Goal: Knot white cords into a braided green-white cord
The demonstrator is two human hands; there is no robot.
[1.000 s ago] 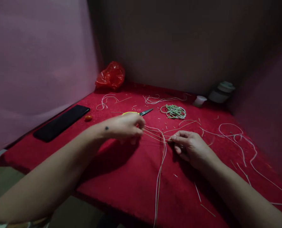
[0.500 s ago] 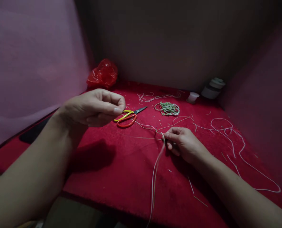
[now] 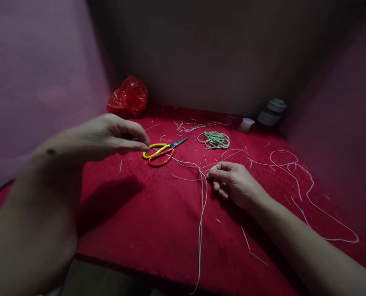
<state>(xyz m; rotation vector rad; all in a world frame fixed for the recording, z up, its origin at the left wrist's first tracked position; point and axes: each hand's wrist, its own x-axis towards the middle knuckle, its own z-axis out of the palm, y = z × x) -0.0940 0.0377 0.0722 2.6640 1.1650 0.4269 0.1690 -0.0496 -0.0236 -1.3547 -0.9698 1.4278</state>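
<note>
On the right, my right hand is closed in a pinch on a thin cord, just beside a small knot where several pale strands meet. Two long strands run from there toward the table's front edge. My left hand is raised at the left, thumb and fingers pressed together; whether a strand is between them cannot be made out. Just past its fingertips lie scissors with one yellow and one red handle, blades slightly apart. A strand passes under or by their handles.
Behind sits a bundle of green and white braided cord. Farther back are a red plastic bag, a small white spool and a lidded jar. Loose cord curls at the right; cut bits dot the red cloth.
My left hand has moved left and slightly down, its wrist bending more. My right hand stays near the knot. The hanging strands have settled, and the view has shifted slightly.
</note>
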